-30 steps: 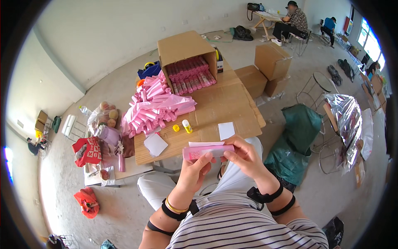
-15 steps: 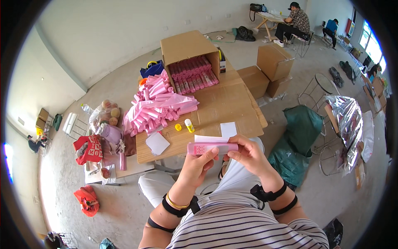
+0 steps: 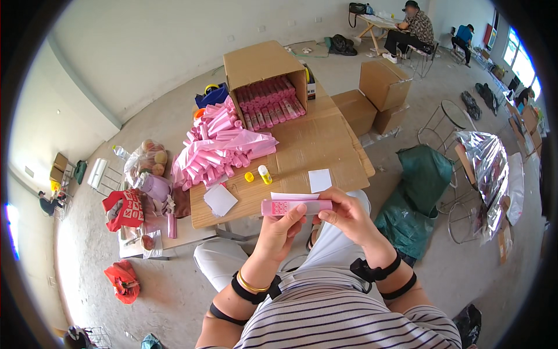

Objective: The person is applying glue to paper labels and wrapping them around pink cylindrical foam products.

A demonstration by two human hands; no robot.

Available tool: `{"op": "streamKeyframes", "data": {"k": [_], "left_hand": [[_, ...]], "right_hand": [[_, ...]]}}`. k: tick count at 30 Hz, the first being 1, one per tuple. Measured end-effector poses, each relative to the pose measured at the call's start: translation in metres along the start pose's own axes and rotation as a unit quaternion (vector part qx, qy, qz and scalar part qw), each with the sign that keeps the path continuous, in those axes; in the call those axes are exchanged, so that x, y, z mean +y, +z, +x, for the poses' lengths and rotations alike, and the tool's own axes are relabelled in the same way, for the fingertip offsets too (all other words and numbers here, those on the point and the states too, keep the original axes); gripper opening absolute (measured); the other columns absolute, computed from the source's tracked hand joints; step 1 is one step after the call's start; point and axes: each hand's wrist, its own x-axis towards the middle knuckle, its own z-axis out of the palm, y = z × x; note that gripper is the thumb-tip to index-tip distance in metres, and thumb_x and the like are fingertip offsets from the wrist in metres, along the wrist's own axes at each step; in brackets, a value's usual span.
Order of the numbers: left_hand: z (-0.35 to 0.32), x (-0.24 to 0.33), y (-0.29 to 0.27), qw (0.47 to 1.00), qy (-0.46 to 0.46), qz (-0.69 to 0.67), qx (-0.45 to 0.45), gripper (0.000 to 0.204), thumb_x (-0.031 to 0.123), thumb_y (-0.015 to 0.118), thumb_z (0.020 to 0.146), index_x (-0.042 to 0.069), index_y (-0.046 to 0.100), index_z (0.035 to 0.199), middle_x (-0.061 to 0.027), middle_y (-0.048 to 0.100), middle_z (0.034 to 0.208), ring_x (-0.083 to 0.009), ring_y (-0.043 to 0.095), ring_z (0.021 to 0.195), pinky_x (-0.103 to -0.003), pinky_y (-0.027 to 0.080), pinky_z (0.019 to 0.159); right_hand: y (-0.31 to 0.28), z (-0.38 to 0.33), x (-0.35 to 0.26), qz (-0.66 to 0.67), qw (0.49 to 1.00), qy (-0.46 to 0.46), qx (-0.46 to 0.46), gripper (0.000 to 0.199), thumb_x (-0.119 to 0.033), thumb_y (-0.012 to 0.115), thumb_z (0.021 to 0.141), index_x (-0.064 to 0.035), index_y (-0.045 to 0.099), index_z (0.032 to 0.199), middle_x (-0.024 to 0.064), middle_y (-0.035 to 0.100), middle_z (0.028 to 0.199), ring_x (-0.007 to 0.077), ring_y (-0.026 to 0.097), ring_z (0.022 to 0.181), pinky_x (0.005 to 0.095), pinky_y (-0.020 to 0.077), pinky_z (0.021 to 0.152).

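Note:
A long pink roll point(image 3: 293, 206) with a white paper slip on its top edge is held level in front of me. My left hand point(image 3: 281, 231) grips its left part and my right hand point(image 3: 347, 213) grips its right end. Just beyond lies the cardboard-covered table point(image 3: 317, 148). On it are a heap of pink rolls point(image 3: 218, 145), a yellow-capped glue stick point(image 3: 265, 174), a yellow cap point(image 3: 249, 177) and two white paper slips point(image 3: 319, 180) point(image 3: 220, 199). An open cardboard box point(image 3: 264, 70) full of pink rolls stands at the table's far end.
Closed cardboard boxes point(image 3: 381, 87) stand right of the table. A green bag point(image 3: 418, 186) and a silver foil sheet point(image 3: 488, 166) lie to my right. Bags of fruit and red cloth point(image 3: 125, 209) sit on a low stand at left. Two people sit at a far desk point(image 3: 412, 29).
Both hands have stayed on the pink roll. The roll has shifted slightly with the white slip now lying along its top edge.

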Motion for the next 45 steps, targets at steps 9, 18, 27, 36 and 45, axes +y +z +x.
{"op": "streamKeyframes", "data": {"k": [9,18,27,36,45], "left_hand": [[-0.005,-0.012,0.005,0.999,0.003,-0.033,0.033,0.017,0.016,0.068,0.088,0.009,0.060,0.101,0.0003,0.059,0.080,-0.0063,0.055,0.069,-0.016,0.034,0.048],[-0.013,0.016,-0.021,0.992,0.053,0.111,-0.019,0.016,0.016,0.066,0.089,0.006,0.056,0.096,-0.0039,0.063,0.084,-0.0079,0.058,0.070,-0.019,0.037,0.052],[-0.018,0.011,-0.015,0.992,0.083,0.090,0.032,0.007,0.006,0.059,0.086,0.008,0.056,0.092,-0.0013,0.059,0.097,-0.0066,0.056,0.075,-0.018,0.044,0.060],[-0.023,0.008,-0.014,0.992,0.111,0.045,0.037,0.007,0.005,0.056,0.083,0.008,0.056,0.089,-0.0027,0.058,0.104,-0.0056,0.054,0.073,-0.017,0.044,0.056],[-0.026,0.008,-0.011,0.988,0.145,0.051,0.003,0.008,0.002,0.052,0.082,0.005,0.055,0.089,-0.0107,0.055,0.114,-0.0068,0.052,0.064,-0.018,0.042,0.050]], "right_hand": [[0.013,0.004,0.018,0.042,0.997,0.021,0.059,0.023,-0.018,0.060,0.096,-0.0025,0.052,0.111,0.0046,0.060,0.099,0.0098,0.058,0.087,0.0254,0.0482,0.078],[0.016,0.003,0.011,0.005,0.998,0.033,0.057,0.021,-0.021,0.062,0.094,-0.0047,0.051,0.102,0.0010,0.057,0.091,0.0075,0.055,0.077,0.0231,0.0455,0.070],[0.031,0.008,0.011,0.108,0.989,0.075,0.067,0.011,-0.011,0.057,0.092,-0.0034,0.057,0.101,0.0014,0.058,0.085,0.0088,0.054,0.074,0.0225,0.0444,0.066],[0.038,0.004,0.006,0.113,0.990,0.055,0.065,0.011,-0.008,0.057,0.091,-0.0050,0.061,0.101,0.0008,0.059,0.089,0.0066,0.052,0.075,0.0219,0.0441,0.067],[0.037,0.001,-0.002,0.120,0.991,0.040,0.037,0.009,-0.007,0.056,0.091,-0.0050,0.061,0.099,-0.0001,0.058,0.087,0.0064,0.051,0.074,0.0217,0.0436,0.067]]}}
